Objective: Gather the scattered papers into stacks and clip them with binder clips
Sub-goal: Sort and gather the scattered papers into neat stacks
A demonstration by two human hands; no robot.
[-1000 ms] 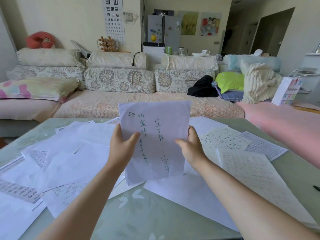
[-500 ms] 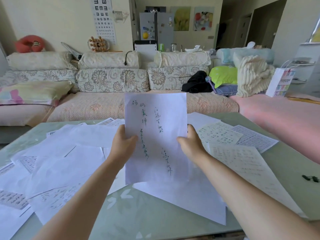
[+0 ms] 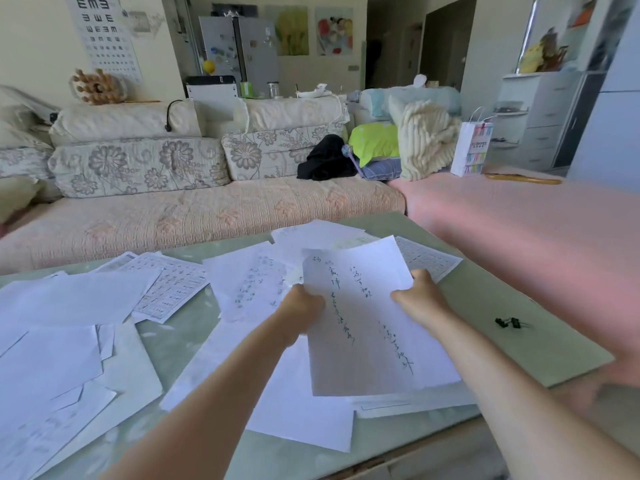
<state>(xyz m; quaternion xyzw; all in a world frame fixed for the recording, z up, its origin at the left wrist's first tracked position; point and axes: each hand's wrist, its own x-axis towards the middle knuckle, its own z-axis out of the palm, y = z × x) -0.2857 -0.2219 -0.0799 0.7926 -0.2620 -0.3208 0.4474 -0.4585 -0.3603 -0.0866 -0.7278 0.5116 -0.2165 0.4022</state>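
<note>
Head view: the left hand (image 3: 304, 306) and right hand (image 3: 419, 299) pinch a handwritten sheet (image 3: 363, 327) by its side edges, low over other papers (image 3: 408, 403) at the worktop's (image 3: 502, 355) right. Light and floppy, the sheet likely handles best held at both edges. Binder clips (image 3: 508, 322) lie further right.

"What has the person got there?"

"1 handwritten sheet (image 3: 367, 323), tilted, in 2 hands. The left hand (image 3: 303, 306) grips its left edge, the right hand (image 3: 420, 299) its right edge. Its lower edge hangs over a small stack (image 3: 415, 403)."

"And the clips?"

"Black binder clips (image 3: 508, 322) lie right of that sheet, well apart from it, on the green table (image 3: 540, 355). Left of the sheet, loose papers (image 3: 79, 299) lie scattered, overlapping."
</note>
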